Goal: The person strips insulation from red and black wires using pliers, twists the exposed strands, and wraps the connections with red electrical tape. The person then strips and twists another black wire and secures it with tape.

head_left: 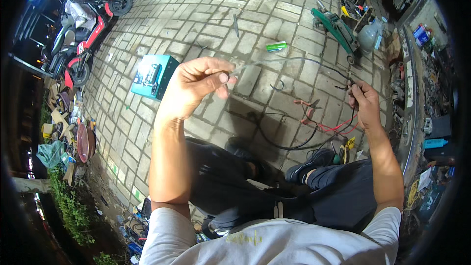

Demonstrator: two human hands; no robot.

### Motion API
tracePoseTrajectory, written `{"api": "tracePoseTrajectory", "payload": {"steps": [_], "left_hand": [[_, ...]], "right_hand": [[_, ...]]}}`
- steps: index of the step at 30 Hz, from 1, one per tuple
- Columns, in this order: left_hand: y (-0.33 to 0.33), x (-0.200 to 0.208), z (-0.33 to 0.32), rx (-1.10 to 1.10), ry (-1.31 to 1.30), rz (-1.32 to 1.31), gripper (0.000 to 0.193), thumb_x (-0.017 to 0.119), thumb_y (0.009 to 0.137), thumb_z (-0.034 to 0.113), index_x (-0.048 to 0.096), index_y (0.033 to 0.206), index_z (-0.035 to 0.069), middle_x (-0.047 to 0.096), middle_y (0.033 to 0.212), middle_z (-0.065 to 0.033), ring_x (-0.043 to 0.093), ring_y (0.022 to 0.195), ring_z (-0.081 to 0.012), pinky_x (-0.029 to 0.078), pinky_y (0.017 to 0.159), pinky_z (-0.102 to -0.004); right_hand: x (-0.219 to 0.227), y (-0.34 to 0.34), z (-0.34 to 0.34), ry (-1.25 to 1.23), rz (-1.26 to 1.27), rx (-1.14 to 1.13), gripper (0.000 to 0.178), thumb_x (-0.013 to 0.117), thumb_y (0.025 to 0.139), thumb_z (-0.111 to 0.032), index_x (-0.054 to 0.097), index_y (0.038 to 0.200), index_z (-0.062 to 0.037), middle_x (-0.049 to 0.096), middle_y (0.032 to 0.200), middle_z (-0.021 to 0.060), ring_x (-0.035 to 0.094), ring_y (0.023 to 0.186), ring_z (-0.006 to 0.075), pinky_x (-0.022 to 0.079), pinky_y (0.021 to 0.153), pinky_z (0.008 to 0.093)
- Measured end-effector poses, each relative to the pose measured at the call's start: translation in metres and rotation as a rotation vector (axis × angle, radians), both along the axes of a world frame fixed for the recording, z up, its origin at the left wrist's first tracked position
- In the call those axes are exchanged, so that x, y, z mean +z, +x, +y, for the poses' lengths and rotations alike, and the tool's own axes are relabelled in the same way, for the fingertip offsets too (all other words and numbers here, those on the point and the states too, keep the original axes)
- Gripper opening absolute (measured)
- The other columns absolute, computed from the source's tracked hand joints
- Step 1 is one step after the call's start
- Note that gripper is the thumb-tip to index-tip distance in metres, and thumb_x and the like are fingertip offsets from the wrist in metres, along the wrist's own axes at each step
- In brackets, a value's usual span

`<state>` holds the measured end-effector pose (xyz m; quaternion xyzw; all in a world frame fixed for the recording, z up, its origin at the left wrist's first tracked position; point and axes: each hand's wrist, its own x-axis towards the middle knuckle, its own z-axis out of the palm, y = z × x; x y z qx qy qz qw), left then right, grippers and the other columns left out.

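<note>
A thin black cable [316,62] arcs through the air between my two hands. Its end by my left hand [206,79] is smeared by motion, with the thumb and fingers pinched on it. My right hand [364,100] grips the cable's other stretch, fingers wrapped round it, and a short black end sticks out beside them. Below the right hand, red wires [338,127] with reddish clamps [308,113] lie on the paving. A black cable loop [284,148] curves over the ground in front of my shoes. Left of my left hand stands a teal box [153,76] with a printed picture.
A green floor jack [336,32] and a clear plastic jug [370,35] stand at the far right. A small green-and-white packet [276,46] and a dark rod-shaped tool [236,25] lie ahead. A red scooter [88,44] is far left; a cluttered shelf [431,132] borders the right.
</note>
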<state>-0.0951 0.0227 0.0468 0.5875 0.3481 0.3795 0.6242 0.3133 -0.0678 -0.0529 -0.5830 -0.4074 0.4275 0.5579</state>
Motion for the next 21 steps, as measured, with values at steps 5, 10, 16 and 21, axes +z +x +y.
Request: {"api": "tracePoseTrajectory", "payload": {"steps": [5,10,16,21], "left_hand": [[0.007,-0.006,-0.005,-0.289,-0.284,-0.617,0.023,0.053,0.085,-0.002,0.06,0.105,-0.011,0.064,0.092,-0.0248,0.067,0.079,-0.0342,0.058,0.071,-0.0412],[0.016,-0.013,-0.013,-0.177,-0.103,-0.493,0.028,0.065,0.085,0.004,0.061,0.11,-0.008,0.066,0.096,-0.0201,0.068,0.083,-0.0281,0.057,0.076,-0.036],[0.011,-0.012,-0.012,-0.099,-0.035,-0.457,0.028,0.069,0.083,0.007,0.063,0.108,-0.005,0.066,0.092,-0.0167,0.068,0.08,-0.025,0.056,0.073,-0.0323],[0.013,-0.008,-0.007,-0.012,-0.054,-0.383,0.027,0.067,0.086,0.009,0.063,0.11,-0.004,0.066,0.097,-0.015,0.066,0.086,-0.0241,0.053,0.081,-0.0362]], "right_hand": [[-0.011,-0.007,0.003,-0.139,-0.045,0.085,0.019,0.059,0.094,-0.019,0.062,0.102,-0.0013,0.058,0.077,0.001,0.048,0.06,0.006,0.039,0.053,0.0221],[-0.008,-0.029,-0.004,-0.235,-0.153,0.143,0.024,0.061,0.092,-0.017,0.062,0.106,0.0029,0.059,0.077,0.0024,0.048,0.06,0.0061,0.04,0.054,0.0235],[-0.017,-0.036,-0.006,-0.19,-0.183,0.252,0.021,0.061,0.092,-0.017,0.064,0.1,0.002,0.06,0.073,0.0015,0.048,0.058,0.0061,0.039,0.052,0.0225],[-0.014,-0.035,-0.01,-0.225,-0.183,0.243,0.021,0.061,0.091,-0.016,0.063,0.099,0.0026,0.059,0.074,0.0024,0.049,0.058,0.0073,0.039,0.051,0.0237]]}}
